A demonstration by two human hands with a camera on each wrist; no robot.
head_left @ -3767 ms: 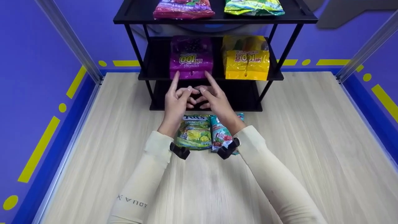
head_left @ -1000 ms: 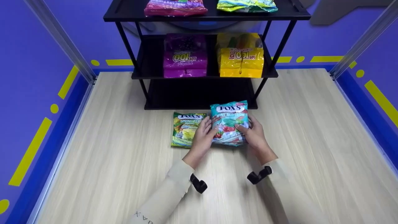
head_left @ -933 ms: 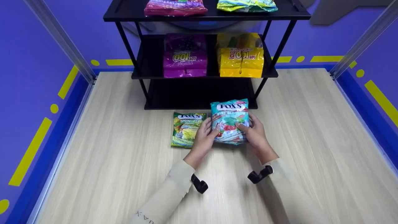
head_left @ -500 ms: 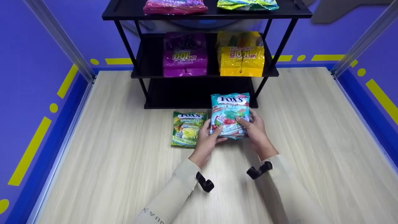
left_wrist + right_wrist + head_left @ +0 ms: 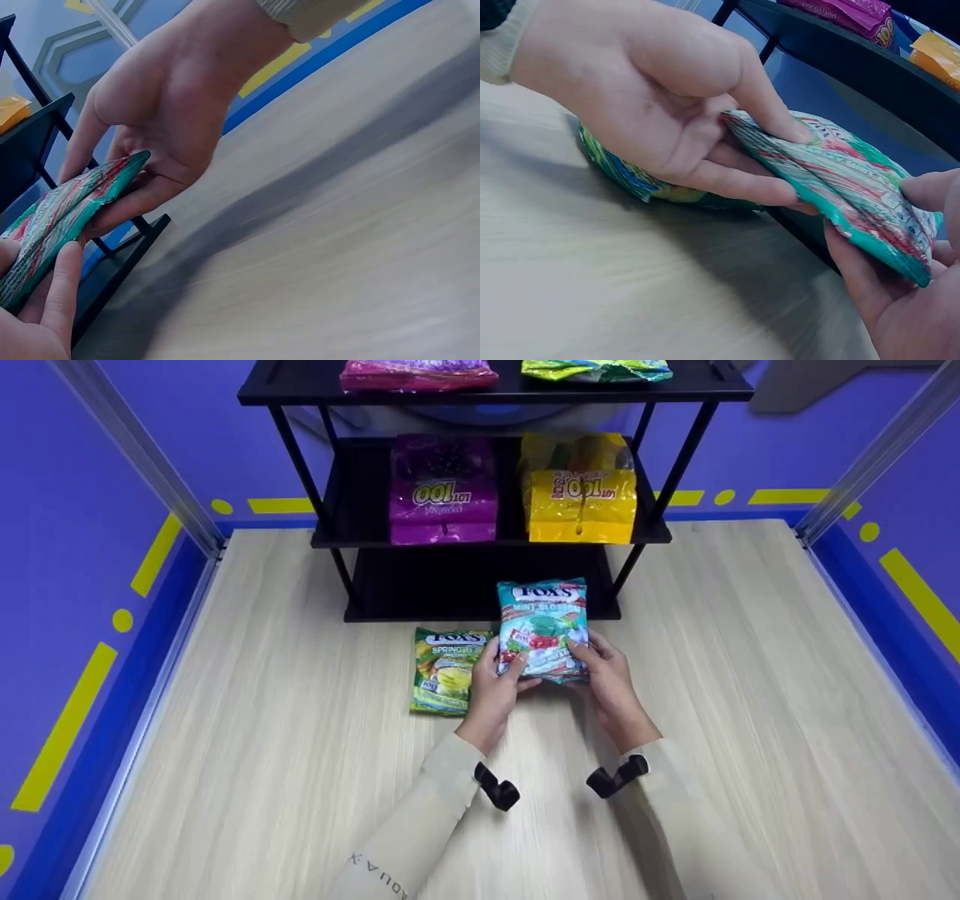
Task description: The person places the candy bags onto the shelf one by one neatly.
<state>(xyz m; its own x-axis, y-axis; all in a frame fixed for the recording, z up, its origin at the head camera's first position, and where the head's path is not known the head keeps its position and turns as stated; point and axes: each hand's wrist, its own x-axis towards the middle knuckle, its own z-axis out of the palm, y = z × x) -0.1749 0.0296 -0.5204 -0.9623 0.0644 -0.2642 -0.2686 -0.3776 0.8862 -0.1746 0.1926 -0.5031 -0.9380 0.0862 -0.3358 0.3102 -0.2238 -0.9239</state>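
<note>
A teal Fox's Mint Blossom candy bag [image 5: 543, 619] is held between both hands in front of the rack's lowest shelf. My left hand [image 5: 495, 694] grips its left lower edge, thumb on the front face and fingers behind. On the opposite edge, my right hand [image 5: 615, 686] pinches it the same way. The right wrist view shows the bag [image 5: 847, 199] tilted and raised off the table. Partly behind my left hand, a green Fox's Spring Tea candy bag [image 5: 442, 675] lies flat on the table.
A black three-tier rack [image 5: 495, 399] stands at the back. Its middle shelf bears a purple bag [image 5: 444, 502] and a yellow bag [image 5: 581, 502]. On top are a pink bag [image 5: 420, 376] and a green-yellow bag [image 5: 596, 370]. Blue walls [image 5: 67, 547] enclose the wooden table [image 5: 262, 697].
Both hands, at first off the bags, have taken hold of the Mint Blossom bag. Over the last second they have lifted it and moved it toward the rack, then slightly left.
</note>
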